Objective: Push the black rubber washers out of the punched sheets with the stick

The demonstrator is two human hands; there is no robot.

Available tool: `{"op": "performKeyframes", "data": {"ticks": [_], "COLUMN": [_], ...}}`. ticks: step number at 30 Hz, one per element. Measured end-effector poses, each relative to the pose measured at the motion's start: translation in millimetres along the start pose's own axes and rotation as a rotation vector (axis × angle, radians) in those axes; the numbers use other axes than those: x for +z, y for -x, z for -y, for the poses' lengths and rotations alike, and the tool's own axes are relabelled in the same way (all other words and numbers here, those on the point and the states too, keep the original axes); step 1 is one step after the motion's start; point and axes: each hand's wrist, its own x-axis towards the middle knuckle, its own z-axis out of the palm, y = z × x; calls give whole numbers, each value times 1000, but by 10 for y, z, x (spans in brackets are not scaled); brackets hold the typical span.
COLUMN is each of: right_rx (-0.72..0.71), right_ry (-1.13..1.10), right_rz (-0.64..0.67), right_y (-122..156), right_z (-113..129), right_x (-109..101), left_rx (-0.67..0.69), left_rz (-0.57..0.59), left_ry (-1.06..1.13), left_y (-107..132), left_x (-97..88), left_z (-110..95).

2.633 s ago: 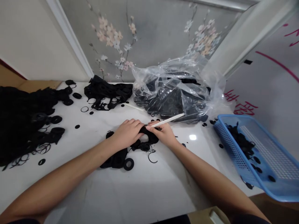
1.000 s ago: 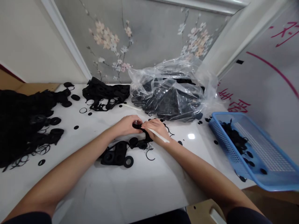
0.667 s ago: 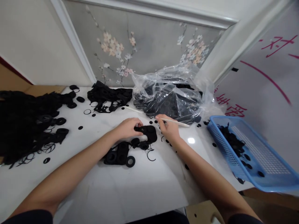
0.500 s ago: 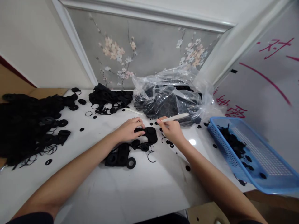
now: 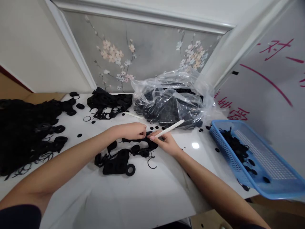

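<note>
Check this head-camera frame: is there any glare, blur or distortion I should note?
Head view: wide-angle distortion bows the white wall trim; a small glare spot shines on the white tabletop; the left hand, right hand and white stick show no heavy blur; the black heap reads almost solid, its detail lost in darkness.

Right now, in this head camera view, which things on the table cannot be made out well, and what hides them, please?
In the head view:
The part of the black punched strip under the left hand: hidden by its fingers.
The lower end of the white stick: hidden by the right hand.
The pieces inside the clear plastic bag: blurred by the film.
The far side of the black pile: cut off by the left edge.
</note>
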Motion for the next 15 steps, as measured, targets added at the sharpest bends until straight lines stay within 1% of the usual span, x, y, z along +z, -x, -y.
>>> {"op": "performKeyframes", "data": {"ticks": [3, 5, 7, 13, 15], "right_rx": [-4, 10, 37, 72, 78], "right_ry": [-38, -32, -22, -6, 6], "right_rz": [37, 62, 78, 102, 104], "right_y": [-25, -43, -56, -65, -64], "right_z": [-67, -63, -38, -10, -19], "right_x": [4, -6, -16, -25, -23], "left_rx": [-12, -39, -79, -195, -218], "left_rz": [31, 13, -35, -280, -322], "left_ry": [43, 77, 100, 212, 260], "left_y": [-42, -36, -13, 26, 29], "left_x": [-13, 13, 58, 178, 192], "left_z": [43, 65, 70, 20, 12]}}
